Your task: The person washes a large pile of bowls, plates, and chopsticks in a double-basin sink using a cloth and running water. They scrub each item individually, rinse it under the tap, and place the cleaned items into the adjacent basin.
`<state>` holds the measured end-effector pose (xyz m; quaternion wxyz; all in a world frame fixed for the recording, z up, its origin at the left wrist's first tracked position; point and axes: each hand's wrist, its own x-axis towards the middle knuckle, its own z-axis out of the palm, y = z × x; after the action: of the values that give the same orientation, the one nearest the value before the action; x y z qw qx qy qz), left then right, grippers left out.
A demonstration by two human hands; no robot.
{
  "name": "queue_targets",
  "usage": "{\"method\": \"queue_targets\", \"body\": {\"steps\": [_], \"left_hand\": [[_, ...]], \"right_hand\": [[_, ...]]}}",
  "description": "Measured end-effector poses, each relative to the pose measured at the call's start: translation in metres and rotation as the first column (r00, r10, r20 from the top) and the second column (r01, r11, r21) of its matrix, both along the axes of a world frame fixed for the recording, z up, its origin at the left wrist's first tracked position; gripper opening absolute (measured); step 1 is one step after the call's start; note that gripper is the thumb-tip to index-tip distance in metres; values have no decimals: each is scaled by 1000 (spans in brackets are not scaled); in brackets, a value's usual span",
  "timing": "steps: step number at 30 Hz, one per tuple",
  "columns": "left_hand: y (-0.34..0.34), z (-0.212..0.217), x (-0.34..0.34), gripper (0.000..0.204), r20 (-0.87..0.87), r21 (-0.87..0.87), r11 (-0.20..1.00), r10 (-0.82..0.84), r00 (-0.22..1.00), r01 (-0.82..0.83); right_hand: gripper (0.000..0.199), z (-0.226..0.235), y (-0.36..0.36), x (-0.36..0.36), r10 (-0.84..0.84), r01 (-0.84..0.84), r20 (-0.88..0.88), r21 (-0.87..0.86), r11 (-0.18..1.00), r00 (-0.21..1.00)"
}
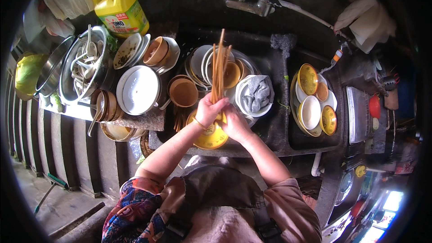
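My left hand and my right hand come together over the left sink basin, both closed around a bundle of wooden chopsticks. The bundle stands nearly upright, its tips pointing to the far side; my hands hide its lower ends. Just below my hands is a yellow bowl. A brown handled pot lies left of the bundle, with more chopsticks beneath it. Stacked plates and bowls fill the basin behind. On the right, a crumpled grey cloth sits in a white bowl.
The right basin holds yellow and white bowls on a plate. A faucet hangs at the back. On the left ledge stand a yellow detergent jug, a large white bowl and a metal basin of spoons.
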<state>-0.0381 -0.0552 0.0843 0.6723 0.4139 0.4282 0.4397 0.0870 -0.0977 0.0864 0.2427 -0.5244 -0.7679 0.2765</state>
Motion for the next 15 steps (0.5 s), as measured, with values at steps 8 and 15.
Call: {"method": "queue_targets", "body": {"steps": [8, 15], "left_hand": [[-19, -38, -23, 22, -369, 420, 906, 111, 923, 59], [-47, -85, -22, 23, -370, 347, 926, -7, 929, 146]], "right_hand": [[73, 71, 26, 16, -56, 214, -638, 174, 961, 768], [20, 103, 61, -18, 399, -385, 115, -128, 914, 910]]}}
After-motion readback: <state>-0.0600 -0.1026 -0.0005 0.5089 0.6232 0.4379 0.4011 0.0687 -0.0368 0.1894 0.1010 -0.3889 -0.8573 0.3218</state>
